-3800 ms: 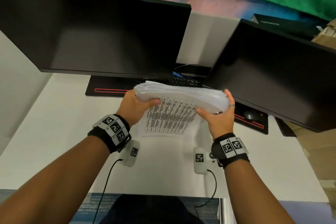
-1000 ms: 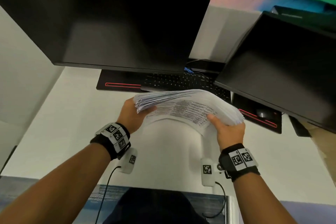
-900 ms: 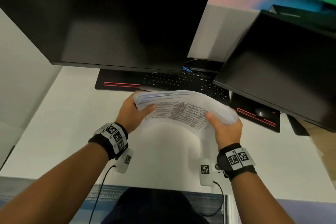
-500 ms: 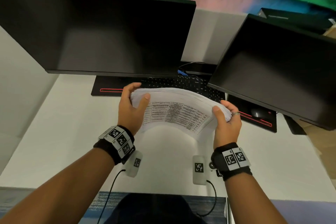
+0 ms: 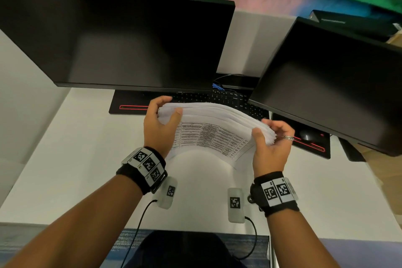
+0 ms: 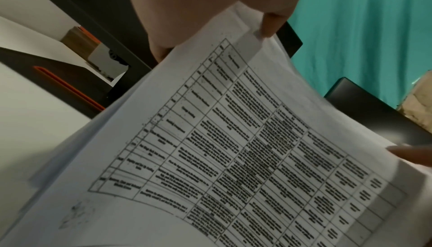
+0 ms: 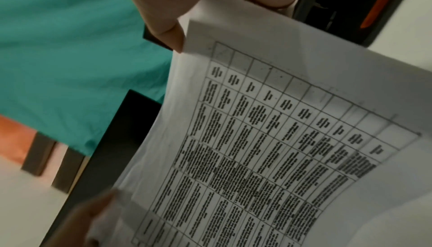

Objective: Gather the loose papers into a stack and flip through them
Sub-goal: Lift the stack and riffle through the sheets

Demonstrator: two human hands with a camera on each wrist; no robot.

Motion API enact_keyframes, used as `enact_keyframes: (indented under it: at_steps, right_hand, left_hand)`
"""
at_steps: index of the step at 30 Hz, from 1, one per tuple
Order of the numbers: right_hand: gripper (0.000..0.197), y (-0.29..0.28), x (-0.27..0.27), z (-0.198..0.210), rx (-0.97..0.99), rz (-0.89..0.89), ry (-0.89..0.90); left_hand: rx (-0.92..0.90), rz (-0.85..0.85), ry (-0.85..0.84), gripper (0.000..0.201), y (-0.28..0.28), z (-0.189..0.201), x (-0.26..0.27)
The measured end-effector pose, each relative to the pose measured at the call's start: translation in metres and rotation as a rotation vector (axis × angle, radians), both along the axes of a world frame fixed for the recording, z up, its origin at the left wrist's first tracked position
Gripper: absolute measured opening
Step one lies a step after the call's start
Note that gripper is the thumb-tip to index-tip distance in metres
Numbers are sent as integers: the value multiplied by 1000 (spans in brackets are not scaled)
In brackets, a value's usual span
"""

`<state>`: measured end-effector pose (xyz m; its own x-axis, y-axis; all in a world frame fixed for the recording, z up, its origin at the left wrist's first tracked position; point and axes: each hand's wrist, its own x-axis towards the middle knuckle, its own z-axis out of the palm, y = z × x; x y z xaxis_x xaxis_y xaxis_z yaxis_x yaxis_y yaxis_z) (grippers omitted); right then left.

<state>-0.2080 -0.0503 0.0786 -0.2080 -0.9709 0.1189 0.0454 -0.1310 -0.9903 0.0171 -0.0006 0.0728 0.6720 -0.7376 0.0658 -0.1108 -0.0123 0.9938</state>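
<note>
A white desk (image 5: 65, 159) fills the head view, with one dark monitor (image 5: 117, 37) at eleven o'clock and a second monitor (image 5: 330, 85) at two o'clock. Below them lies a black keyboard (image 5: 217, 97), and a mouse (image 5: 306, 136) sits at three o'clock. At centre, above the desk, the stack of papers (image 5: 208, 119) is held bowed, its printed table facing down toward the wrists. The left hand (image 5: 159, 124) pinches the nine o'clock end, thumb underneath; the right hand (image 5: 272, 143) pinches the three o'clock end, thumb on the edges.

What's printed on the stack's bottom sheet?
A black-ruled table of dense text on the white paper stack; left wrist view.
</note>
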Motion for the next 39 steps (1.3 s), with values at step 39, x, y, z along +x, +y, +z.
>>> enact_keyframes:
  at_steps: [39]
  right_hand:
    - [23, -3, -12, -7, -107, 90, 354]
  left_hand:
    - [5, 112, -89, 11, -18, 6, 1]
